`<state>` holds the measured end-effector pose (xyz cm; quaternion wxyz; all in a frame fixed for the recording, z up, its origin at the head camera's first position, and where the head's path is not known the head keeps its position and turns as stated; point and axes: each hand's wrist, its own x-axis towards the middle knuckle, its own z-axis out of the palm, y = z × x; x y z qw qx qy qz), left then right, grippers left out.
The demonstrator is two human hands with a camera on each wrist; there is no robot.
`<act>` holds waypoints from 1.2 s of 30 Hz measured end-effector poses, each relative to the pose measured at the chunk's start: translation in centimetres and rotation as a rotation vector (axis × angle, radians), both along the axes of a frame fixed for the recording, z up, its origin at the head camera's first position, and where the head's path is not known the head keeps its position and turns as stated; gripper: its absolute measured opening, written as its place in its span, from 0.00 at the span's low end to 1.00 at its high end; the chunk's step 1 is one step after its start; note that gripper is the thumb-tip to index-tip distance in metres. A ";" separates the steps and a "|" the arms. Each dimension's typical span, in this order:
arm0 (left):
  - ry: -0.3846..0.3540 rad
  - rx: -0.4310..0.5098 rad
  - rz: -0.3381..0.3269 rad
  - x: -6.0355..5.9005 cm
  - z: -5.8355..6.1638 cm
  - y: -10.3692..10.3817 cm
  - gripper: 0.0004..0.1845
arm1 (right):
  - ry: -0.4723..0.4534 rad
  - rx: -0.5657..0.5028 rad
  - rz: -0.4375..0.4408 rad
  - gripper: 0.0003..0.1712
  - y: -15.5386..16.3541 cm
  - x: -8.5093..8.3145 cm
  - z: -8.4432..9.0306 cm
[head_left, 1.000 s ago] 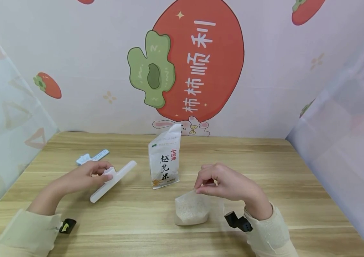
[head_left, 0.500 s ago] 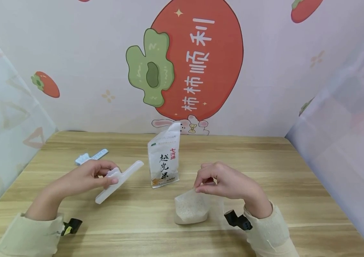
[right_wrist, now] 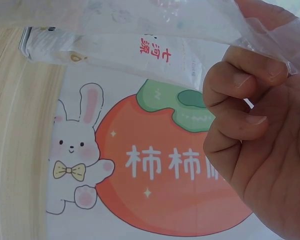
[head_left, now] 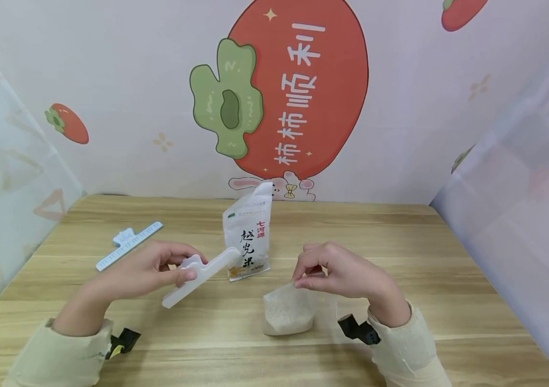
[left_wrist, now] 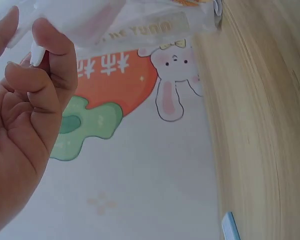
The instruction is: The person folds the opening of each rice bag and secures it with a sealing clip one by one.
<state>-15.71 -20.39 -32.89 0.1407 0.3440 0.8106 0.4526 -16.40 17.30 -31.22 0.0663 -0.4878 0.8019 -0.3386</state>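
In the head view my left hand pinches a white bag clip with a long bar, tilted up to the right above the table. The right hand pinches the top edge of a clear plastic bag of rice, which rests on the table. In the right wrist view the clear film runs up to the thumb and fingers. Between the hands, farther back, a white printed rice package stands upright; the far end of the clip's bar overlaps it in the head view.
A light blue bag clip lies on the wooden table at the left, behind my left forearm. A printed curtain stands along the back, and fabric panels close off both sides.
My left hand has carried the white bag clip to the right, toward the rice package, uncovering more of the blue clip. The right hand keeps its pinch on the clear bag.
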 end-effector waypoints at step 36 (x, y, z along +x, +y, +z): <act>-0.035 -0.054 0.074 2.8 0.1 6.1 0.11 | -0.018 0.030 -0.003 0.02 -0.1 0.1 0.3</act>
